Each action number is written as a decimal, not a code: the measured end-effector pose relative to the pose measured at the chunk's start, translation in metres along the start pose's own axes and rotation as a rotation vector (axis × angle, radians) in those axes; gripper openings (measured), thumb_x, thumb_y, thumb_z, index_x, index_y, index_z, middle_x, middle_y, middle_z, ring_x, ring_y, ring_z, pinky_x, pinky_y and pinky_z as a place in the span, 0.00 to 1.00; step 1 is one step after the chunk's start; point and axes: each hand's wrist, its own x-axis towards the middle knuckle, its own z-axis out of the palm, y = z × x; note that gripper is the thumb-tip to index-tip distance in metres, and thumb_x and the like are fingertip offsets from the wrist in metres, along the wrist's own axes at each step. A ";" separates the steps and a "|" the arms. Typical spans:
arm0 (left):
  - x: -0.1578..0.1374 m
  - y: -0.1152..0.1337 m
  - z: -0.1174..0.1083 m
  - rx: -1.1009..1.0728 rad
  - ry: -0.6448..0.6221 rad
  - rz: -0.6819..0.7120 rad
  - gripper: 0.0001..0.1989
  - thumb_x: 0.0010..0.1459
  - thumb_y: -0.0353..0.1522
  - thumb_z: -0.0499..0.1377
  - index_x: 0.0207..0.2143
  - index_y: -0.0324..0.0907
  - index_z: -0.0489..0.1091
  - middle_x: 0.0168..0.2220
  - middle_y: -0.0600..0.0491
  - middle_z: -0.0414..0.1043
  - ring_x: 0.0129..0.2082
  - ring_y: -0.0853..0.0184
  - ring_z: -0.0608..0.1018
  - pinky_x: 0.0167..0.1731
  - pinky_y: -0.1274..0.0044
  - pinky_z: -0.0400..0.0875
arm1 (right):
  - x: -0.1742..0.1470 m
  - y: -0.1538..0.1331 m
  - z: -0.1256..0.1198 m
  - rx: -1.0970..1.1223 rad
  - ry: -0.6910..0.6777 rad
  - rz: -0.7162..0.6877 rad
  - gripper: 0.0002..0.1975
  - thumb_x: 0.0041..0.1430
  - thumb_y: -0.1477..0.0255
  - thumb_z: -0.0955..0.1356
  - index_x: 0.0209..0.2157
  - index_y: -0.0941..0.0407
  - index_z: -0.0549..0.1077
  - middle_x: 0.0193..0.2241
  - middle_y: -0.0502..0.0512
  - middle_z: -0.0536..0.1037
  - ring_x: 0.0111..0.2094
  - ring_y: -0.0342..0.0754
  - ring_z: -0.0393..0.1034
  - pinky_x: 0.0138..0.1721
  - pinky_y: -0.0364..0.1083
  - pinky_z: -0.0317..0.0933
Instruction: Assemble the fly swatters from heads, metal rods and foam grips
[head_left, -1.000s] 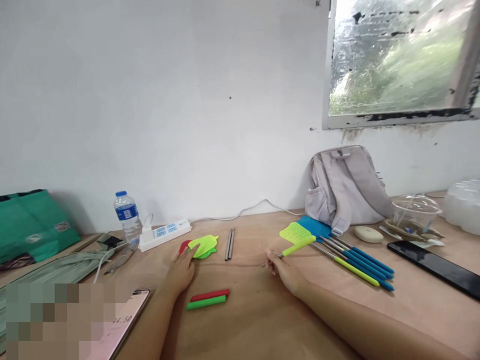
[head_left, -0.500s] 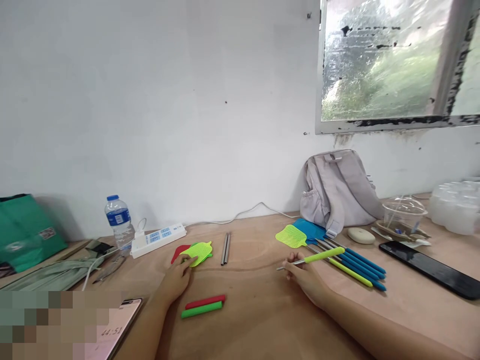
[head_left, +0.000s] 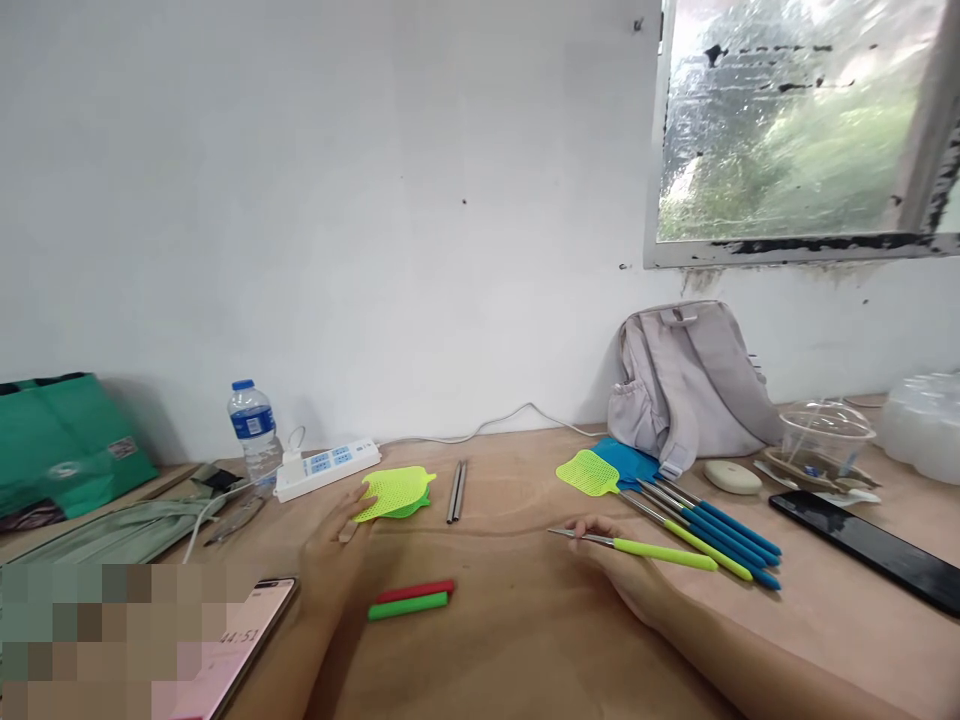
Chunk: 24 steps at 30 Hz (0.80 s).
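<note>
left hand [head_left: 337,530] pinches the lime mesh head [head_left: 397,490] toward the tabletop's [head_left: 510,640] far edge; right hand [head_left: 611,562] pinches the lime-handled rod [head_left: 664,554], farther from it. advisable: grip near the tip, head steady.

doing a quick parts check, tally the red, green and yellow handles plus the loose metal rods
Red handle: 1
Green handle: 1
Yellow handles: 2, one of them on the rod held in the right hand
Loose metal rods: 2
Total: 6
</note>
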 end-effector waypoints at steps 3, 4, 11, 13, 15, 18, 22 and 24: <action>-0.013 0.036 0.001 -0.331 0.092 -0.204 0.12 0.45 0.37 0.59 0.33 0.42 0.72 0.38 0.51 0.75 0.44 0.60 0.74 0.49 0.66 0.65 | -0.003 -0.002 0.000 0.187 -0.035 0.061 0.10 0.40 0.69 0.69 0.30 0.53 0.73 0.34 0.53 0.74 0.40 0.52 0.67 0.47 0.53 0.55; -0.017 0.048 0.003 -0.435 0.098 -0.312 0.14 0.43 0.38 0.62 0.33 0.41 0.72 0.36 0.51 0.76 0.41 0.60 0.75 0.46 0.67 0.68 | -0.004 -0.003 0.000 0.258 -0.072 0.057 0.12 0.40 0.69 0.68 0.31 0.53 0.74 0.35 0.54 0.74 0.40 0.52 0.67 0.48 0.54 0.54; -0.060 0.099 0.020 -0.977 -0.206 -0.759 0.24 0.38 0.40 0.66 0.39 0.38 0.70 0.34 0.49 0.77 0.34 0.60 0.78 0.31 0.73 0.73 | -0.008 -0.009 -0.002 0.465 -0.246 0.030 0.12 0.43 0.70 0.62 0.26 0.56 0.76 0.29 0.55 0.72 0.31 0.49 0.67 0.36 0.50 0.62; -0.068 0.104 0.023 -1.011 -0.325 -0.822 0.25 0.39 0.39 0.66 0.41 0.38 0.70 0.33 0.48 0.77 0.33 0.60 0.78 0.30 0.73 0.73 | -0.009 -0.011 -0.002 0.516 -0.226 0.039 0.10 0.40 0.74 0.62 0.24 0.56 0.75 0.25 0.53 0.71 0.29 0.46 0.65 0.32 0.46 0.63; -0.071 0.106 0.025 -1.026 -0.394 -0.861 0.25 0.40 0.38 0.66 0.42 0.39 0.69 0.32 0.48 0.77 0.32 0.60 0.78 0.30 0.73 0.73 | -0.009 -0.013 -0.001 0.571 -0.224 0.054 0.08 0.39 0.76 0.63 0.22 0.56 0.74 0.24 0.51 0.70 0.27 0.44 0.65 0.30 0.44 0.63; -0.072 0.105 0.028 -1.031 -0.396 -0.891 0.26 0.41 0.37 0.66 0.43 0.39 0.68 0.32 0.49 0.77 0.32 0.60 0.78 0.29 0.74 0.73 | -0.010 -0.014 0.001 0.633 -0.231 0.079 0.06 0.39 0.76 0.63 0.20 0.57 0.72 0.24 0.50 0.70 0.27 0.43 0.65 0.31 0.43 0.63; -0.075 0.103 0.031 -1.053 -0.407 -0.916 0.25 0.41 0.37 0.66 0.43 0.40 0.68 0.33 0.49 0.77 0.35 0.60 0.78 0.31 0.75 0.73 | -0.013 -0.012 0.004 0.652 -0.244 0.091 0.06 0.40 0.76 0.63 0.21 0.57 0.71 0.25 0.51 0.70 0.27 0.43 0.66 0.33 0.45 0.63; -0.077 0.104 0.032 -1.059 -0.417 -0.926 0.24 0.41 0.37 0.66 0.42 0.40 0.68 0.34 0.49 0.77 0.36 0.60 0.78 0.32 0.75 0.73 | -0.014 -0.012 0.005 0.639 -0.264 0.105 0.06 0.40 0.76 0.63 0.21 0.56 0.71 0.25 0.51 0.71 0.27 0.44 0.66 0.33 0.45 0.63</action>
